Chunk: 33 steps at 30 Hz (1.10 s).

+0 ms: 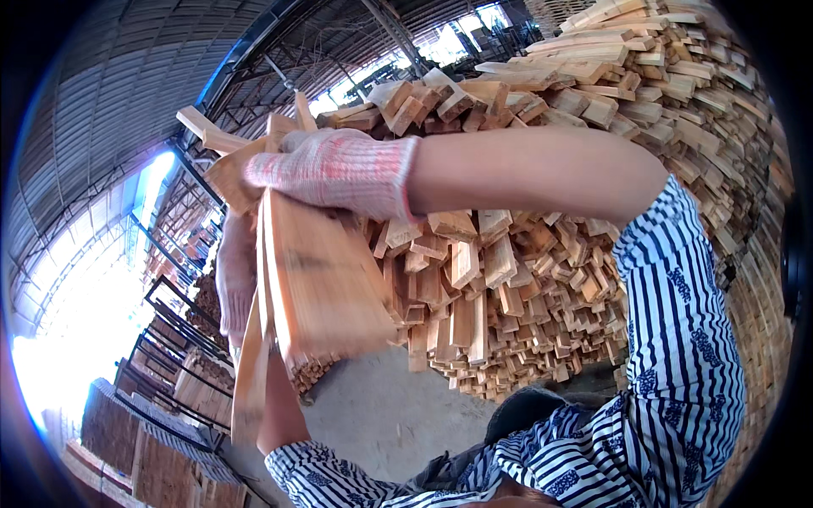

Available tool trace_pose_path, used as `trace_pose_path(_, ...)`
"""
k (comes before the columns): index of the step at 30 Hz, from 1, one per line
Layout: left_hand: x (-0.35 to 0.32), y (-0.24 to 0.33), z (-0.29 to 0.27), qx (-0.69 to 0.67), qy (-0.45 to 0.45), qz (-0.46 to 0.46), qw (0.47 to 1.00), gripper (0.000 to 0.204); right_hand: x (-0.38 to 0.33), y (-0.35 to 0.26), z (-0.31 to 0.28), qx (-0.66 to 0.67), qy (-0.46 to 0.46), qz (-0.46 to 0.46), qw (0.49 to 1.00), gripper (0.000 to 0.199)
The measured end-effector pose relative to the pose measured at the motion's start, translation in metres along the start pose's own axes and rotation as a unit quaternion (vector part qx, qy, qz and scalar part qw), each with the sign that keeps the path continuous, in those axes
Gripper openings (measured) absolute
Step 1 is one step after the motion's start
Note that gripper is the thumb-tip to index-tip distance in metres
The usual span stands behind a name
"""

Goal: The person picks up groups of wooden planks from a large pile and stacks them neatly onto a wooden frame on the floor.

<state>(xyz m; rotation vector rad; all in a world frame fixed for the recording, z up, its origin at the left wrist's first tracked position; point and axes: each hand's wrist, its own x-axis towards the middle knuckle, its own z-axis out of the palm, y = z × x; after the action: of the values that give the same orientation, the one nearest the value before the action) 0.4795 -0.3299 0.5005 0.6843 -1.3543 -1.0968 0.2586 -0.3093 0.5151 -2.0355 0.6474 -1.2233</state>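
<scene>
boards (326,284): left of centre, in front of the wood pile (500,296) | right hand (334,169): gloved, clasping their far part | left hand (236,279): gloved, at their left side, fingers hidden, cannot tell its grip | floor (389,415): grey, near | roof (110,93): far left

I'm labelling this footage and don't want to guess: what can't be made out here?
In the head view:
Left hand: fingers hidden behind the boards.
Right hand: fingertips blurred against the wood.
Boards: lower ends smeared by blur.
Bright opening at left: details lost in glare.
Striped shirt: cut off by the lower edge.
</scene>
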Motion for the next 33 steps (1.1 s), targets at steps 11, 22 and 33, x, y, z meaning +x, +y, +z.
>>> trace_pose_path(11, -0.006, -0.017, 0.023, -0.025, -0.015, -0.021, 0.999, 0.064, -0.029, 0.01, 0.002, 0.161, 0.118, 0.124, 0.972, 0.103)
trace_pose_path(22, -0.024, -0.041, 0.039, -0.057, -0.018, -0.05, 0.997, 0.066, -0.08, 0.058, 0.032, 0.298, 0.162, 0.018, 0.941, 0.099)
trace_pose_path(33, -0.061, -0.053, 0.044, -0.041, 0.025, -0.058, 0.997, 0.068, -0.104, 0.088, 0.051, 0.47, 0.021, -0.023, 0.882, 0.081)
